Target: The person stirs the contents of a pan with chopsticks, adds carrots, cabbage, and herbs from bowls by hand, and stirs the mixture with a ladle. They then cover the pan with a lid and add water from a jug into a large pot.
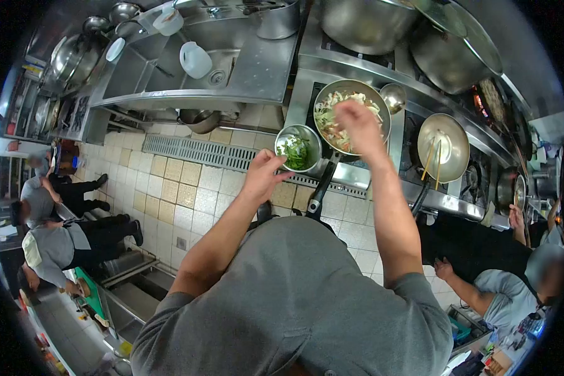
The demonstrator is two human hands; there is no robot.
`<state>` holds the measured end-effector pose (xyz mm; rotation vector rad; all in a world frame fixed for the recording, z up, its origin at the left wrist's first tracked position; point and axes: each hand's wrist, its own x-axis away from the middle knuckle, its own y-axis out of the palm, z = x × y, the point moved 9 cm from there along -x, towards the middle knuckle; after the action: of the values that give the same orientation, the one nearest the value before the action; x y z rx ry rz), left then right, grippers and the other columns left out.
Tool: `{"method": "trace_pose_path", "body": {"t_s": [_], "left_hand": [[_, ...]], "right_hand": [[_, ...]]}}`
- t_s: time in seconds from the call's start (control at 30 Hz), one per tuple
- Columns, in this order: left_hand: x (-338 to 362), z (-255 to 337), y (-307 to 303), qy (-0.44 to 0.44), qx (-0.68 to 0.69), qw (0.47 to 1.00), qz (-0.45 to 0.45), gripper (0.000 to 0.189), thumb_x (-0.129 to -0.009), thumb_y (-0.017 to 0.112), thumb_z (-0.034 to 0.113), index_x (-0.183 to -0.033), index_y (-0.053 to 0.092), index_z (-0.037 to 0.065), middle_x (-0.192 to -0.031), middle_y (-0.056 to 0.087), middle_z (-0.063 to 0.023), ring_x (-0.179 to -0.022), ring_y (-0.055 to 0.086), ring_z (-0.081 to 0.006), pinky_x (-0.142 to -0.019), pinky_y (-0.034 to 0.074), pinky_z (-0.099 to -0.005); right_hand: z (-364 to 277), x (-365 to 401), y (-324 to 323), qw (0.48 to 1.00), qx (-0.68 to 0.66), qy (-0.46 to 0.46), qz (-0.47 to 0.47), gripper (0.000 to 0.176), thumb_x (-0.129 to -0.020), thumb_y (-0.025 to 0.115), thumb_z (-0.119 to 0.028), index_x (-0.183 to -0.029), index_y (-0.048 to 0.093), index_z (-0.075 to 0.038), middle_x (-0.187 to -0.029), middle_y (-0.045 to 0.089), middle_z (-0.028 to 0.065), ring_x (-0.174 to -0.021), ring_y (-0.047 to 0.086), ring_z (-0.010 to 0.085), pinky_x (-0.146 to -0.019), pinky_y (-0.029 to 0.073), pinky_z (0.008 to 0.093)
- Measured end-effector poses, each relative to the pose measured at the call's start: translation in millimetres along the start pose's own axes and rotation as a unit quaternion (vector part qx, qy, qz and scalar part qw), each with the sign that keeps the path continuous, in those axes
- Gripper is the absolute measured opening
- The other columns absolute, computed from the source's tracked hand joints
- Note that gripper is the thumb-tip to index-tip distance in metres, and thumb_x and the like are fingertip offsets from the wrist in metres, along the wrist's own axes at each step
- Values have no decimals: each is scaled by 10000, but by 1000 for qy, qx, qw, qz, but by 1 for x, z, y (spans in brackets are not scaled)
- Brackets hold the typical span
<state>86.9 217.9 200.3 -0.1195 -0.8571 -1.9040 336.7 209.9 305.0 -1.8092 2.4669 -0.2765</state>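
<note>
The leaves (pixel 296 151) were coloured bright green, the near shirt (pixel 275 294) plain grey. The floor (pixel 205 200) was patterned with cream and tan tiles (pixel 186 196), and the left board (pixel 93 302) was coloured green.

We're looking through a single lens on the person's head, and it points steeply down and forward! Closest of all, the grey shirt (pixel 294 301) bulges up huge from six o'clock. The left hand (pixel 263 175) sits at arm's length, near the middle, the right hand (pixel 358 125) towards one o'clock, right above the frying pan (pixel 388 125). And what a wide sweep: sink (pixel 131 75) out at eleven, seen from above, two co-workers (pixel 53 247) small at nine, another person (pixel 498 291) at four, all bending round a curved, darkened rim!
</note>
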Motion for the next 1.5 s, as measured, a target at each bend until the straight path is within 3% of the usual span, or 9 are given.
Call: {"method": "trace_pose_path", "body": {"t_s": [0.17,0.43,0.63,0.93,1.23,1.37,1.4,1.43,1.5], "left_hand": [[-5,-10,6,-15,29,999,-27,167,-958,623,49,-890,477,95,-997,608,-64,-944,635,-191,-859,592,-486],[7,2,-1,4,63,997,-52,120,-964,586,37,-932,488,99,-1084,644,-89,-1004,659,-232,-878,581,-453],[22,6,-20,21,64,996,-66,107,-956,593,46,-952,503,105,-1131,640,-98,-1061,644,-249,-900,561,-491],[44,2,-77,37,87,996,4,269,-960,509,50,-1228,522,46,-1301,592,-159,-1209,593,-311,-1020,513,-558],[56,20,-98,63,65,995,37,335,-976,519,107,-1305,508,42,-1312,590,-161,-1193,612,-298,-995,549,-505],[57,35,-89,63,93,992,50,85,-963,537,49,-1039,546,85,-1196,639,-125,-1122,637,-271,-948,569,-498],[58,36,-86,64,95,992,51,98,-961,539,51,-1053,546,84,-1204,636,-126,-1129,635,-272,-949,568,-500],[57,39,-85,66,96,992,50,112,-959,542,54,-1068,545,83,-1211,633,-126,-1135,633,-272,-951,567,-503],[53,43,-85,71,88,993,46,129,-958,542,56,-1084,545,82,-1216,631,-126,-1140,630,-273,-957,564,-508]], "right_hand": [[2,15,40,991,110,-19,-80,174,-985,612,-99,-1137,680,-48,-957,710,47,-874,686,132,-710,560,269],[93,-43,-100,988,-64,39,136,143,-974,609,-64,-1058,682,26,-858,699,55,-817,696,131,-628,566,284],[160,-61,-130,932,317,-8,174,212,-881,671,-164,-1071,732,-93,-947,749,177,-871,725,359,-764,554,430],[157,-63,-69,851,523,0,59,243,-850,664,-211,-1068,743,-136,-978,730,185,-985,688,371,-882,539,469],[94,-45,-116,993,10,38,111,81,-901,698,-79,-928,628,-50,-749,667,19,-690,633,112,-599,500,268],[114,-39,-84,976,-189,79,77,60,-919,695,-79,-952,658,-45,-744,678,21,-679,645,106,-568,493,269],[165,-53,-82,997,56,35,44,52,-900,698,-67,-909,685,-18,-734,693,47,-710,680,150,-619,523,308],[146,-43,-76,899,428,-27,89,59,-886,691,-53,-868,693,3,-726,701,65,-717,681,166,-658,527,318],[162,-33,-89,955,254,0,150,52,-883,687,-46,-858,691,0,-733,697,53,-701,653,140,-661,518,297]]}}
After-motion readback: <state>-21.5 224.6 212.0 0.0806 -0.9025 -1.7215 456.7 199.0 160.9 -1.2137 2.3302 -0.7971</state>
